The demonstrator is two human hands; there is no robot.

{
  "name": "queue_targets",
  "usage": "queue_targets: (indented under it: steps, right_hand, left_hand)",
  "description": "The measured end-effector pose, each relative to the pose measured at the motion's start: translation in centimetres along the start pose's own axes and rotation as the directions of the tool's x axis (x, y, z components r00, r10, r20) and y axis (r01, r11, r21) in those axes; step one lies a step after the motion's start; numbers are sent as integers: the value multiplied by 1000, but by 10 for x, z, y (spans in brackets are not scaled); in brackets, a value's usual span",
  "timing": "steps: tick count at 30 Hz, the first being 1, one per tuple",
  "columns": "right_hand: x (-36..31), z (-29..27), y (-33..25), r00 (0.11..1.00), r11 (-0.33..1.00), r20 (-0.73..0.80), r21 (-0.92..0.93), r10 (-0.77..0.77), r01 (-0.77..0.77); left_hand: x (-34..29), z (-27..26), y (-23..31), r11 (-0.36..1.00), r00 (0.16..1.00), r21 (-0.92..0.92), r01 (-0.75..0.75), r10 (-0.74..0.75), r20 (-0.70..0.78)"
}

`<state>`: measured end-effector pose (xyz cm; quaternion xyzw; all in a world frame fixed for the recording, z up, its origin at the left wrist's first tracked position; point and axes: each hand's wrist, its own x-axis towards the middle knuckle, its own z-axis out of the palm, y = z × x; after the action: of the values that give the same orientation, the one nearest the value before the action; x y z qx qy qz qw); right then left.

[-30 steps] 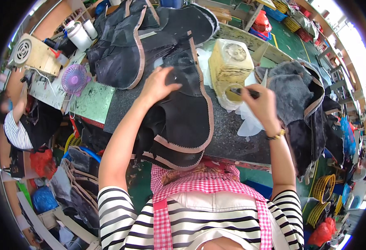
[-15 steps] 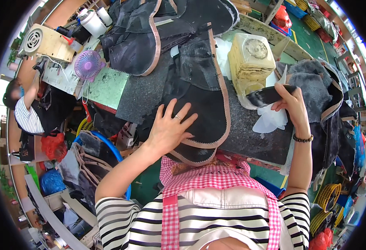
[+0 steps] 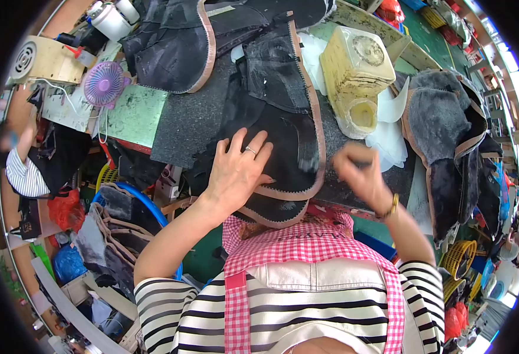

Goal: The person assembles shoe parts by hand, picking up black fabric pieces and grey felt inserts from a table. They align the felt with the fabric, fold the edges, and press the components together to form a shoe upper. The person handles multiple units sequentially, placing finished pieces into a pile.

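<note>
A black shoe-upper piece (image 3: 283,135) with a zigzag-cut tan edge lies on the dark mat. My left hand (image 3: 236,168) rests flat on its lower left part, fingers spread, a ring on one finger. Over the mat just right of the tan edge is my right hand (image 3: 363,177), blurred by motion, its fingers curled. A flat black brush (image 3: 310,144) with pale streaked bristles appears on the piece left of those fingers; the blur obscures the grip. Beyond my right hand stands a yellowed glue container (image 3: 360,71), its round spout mouth facing me.
More black uppers (image 3: 174,53) are piled at the far left. A purple fan (image 3: 105,84) stands left. Fleece-lined pieces (image 3: 442,124) hang at the right. Below left, a blue-rimmed basket (image 3: 153,209) holds further pieces. A co-worker (image 3: 26,159) is at the left.
My right hand has swung left and nearer, from beside the glue container's spout to the upper's right edge. My left hand stays on the upper. The view has shifted slightly.
</note>
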<state>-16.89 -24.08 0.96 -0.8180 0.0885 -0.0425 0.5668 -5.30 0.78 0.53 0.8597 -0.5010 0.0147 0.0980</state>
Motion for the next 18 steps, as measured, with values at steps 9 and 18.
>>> queue_targets:
  steps: [9,18]
  right_hand:
    - [18,27,-3,957,952,-147,-217,-249,215]
    - [-6,-27,-56,974,994,-224,113,33,-8]
  left_hand:
    - [0,1,-5,996,999,-89,-8,4,-45]
    - [-13,-25,-23,889,849,-249,385,-447,-282]
